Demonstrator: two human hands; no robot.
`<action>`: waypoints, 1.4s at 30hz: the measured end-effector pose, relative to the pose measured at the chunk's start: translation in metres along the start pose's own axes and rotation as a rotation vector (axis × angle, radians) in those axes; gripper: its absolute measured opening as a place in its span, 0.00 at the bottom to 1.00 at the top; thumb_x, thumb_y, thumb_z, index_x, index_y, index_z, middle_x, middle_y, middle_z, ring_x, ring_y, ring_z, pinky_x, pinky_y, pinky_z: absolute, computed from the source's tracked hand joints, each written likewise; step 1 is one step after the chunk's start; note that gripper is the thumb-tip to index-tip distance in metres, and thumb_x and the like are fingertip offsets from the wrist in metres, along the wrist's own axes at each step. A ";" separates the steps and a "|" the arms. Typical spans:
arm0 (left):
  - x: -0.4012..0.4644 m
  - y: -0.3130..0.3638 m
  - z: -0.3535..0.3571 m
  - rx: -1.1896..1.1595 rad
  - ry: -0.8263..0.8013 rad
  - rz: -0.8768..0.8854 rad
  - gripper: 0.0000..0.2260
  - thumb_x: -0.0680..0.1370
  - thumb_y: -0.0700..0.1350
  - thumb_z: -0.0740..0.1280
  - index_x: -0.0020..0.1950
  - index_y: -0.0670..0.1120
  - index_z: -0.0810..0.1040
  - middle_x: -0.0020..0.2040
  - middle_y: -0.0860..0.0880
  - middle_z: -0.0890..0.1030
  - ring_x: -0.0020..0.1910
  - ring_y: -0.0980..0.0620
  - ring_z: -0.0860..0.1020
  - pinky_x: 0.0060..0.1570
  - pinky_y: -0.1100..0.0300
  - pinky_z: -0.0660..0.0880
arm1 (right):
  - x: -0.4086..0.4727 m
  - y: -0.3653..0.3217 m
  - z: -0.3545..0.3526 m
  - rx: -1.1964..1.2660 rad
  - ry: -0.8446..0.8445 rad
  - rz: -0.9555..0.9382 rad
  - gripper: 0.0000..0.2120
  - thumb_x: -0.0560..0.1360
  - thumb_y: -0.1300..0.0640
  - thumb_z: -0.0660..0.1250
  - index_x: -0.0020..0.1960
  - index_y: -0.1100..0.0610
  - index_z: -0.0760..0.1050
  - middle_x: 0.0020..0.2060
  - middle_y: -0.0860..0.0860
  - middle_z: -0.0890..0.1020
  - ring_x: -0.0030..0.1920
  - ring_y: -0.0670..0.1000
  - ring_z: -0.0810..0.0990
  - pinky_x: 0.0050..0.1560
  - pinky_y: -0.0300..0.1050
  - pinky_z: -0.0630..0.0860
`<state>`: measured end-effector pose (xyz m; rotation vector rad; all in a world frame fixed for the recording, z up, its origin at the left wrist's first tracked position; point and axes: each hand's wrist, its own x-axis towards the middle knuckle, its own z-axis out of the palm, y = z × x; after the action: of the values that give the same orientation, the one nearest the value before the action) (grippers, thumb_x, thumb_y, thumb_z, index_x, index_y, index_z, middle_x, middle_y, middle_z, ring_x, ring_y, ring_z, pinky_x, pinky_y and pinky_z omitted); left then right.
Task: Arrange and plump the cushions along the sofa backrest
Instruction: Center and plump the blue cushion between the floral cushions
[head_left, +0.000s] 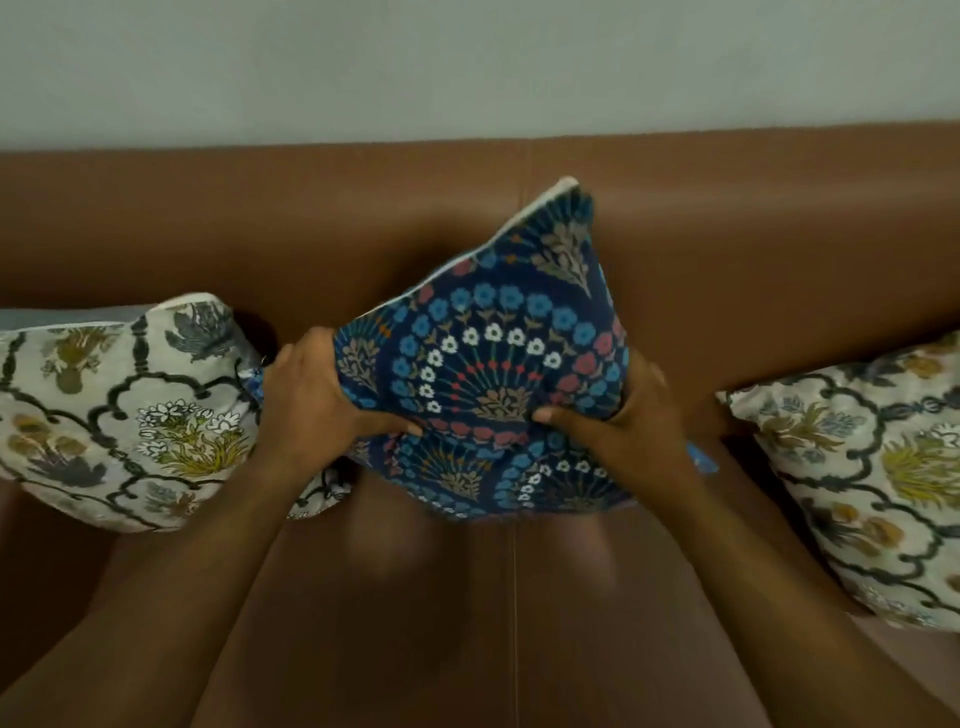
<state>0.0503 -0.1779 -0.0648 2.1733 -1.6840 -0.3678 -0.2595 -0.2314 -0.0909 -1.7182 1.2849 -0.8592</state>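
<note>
A dark blue cushion (493, 358) with a floral fan pattern stands tilted on one corner at the middle of the brown leather sofa, its top corner leaning against the backrest (363, 218). My left hand (322, 395) grips its left side, thumb pressed into the front. My right hand (618, 415) squeezes its right side, thumb on the front too. A cream floral cushion (114, 410) lies at the left, touching my left wrist. A second cream floral cushion (872, 478) leans at the right, apart from the blue one.
The sofa seat (467, 597) stretches below the cushions, with a seam down its middle. A pale wall (467, 67) rises behind the backrest. A grey edge (62, 314) shows behind the left cushion.
</note>
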 end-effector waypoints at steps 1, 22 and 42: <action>-0.001 -0.003 0.002 -0.074 0.017 -0.014 0.50 0.48 0.77 0.76 0.58 0.44 0.75 0.54 0.43 0.82 0.56 0.41 0.81 0.49 0.43 0.80 | 0.011 -0.009 -0.007 -0.122 0.001 -0.012 0.42 0.60 0.24 0.74 0.62 0.52 0.74 0.56 0.47 0.81 0.60 0.52 0.80 0.55 0.56 0.80; -0.031 0.031 0.081 -0.396 0.065 -0.225 0.52 0.48 0.75 0.75 0.61 0.45 0.70 0.59 0.44 0.78 0.61 0.45 0.77 0.54 0.44 0.79 | 0.005 -0.002 -0.048 -0.299 0.014 -0.021 0.26 0.74 0.28 0.60 0.52 0.51 0.66 0.42 0.43 0.73 0.41 0.38 0.76 0.36 0.38 0.70; -0.005 0.047 0.066 -0.206 0.166 -0.089 0.56 0.51 0.85 0.60 0.57 0.39 0.71 0.53 0.41 0.73 0.56 0.39 0.73 0.51 0.49 0.71 | 0.004 -0.001 -0.044 -0.181 0.277 -0.121 0.38 0.74 0.25 0.57 0.74 0.48 0.61 0.68 0.49 0.73 0.66 0.55 0.76 0.62 0.63 0.77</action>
<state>-0.0198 -0.1914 -0.1036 2.0698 -1.3997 -0.3575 -0.2965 -0.2435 -0.0702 -1.8834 1.4902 -1.1109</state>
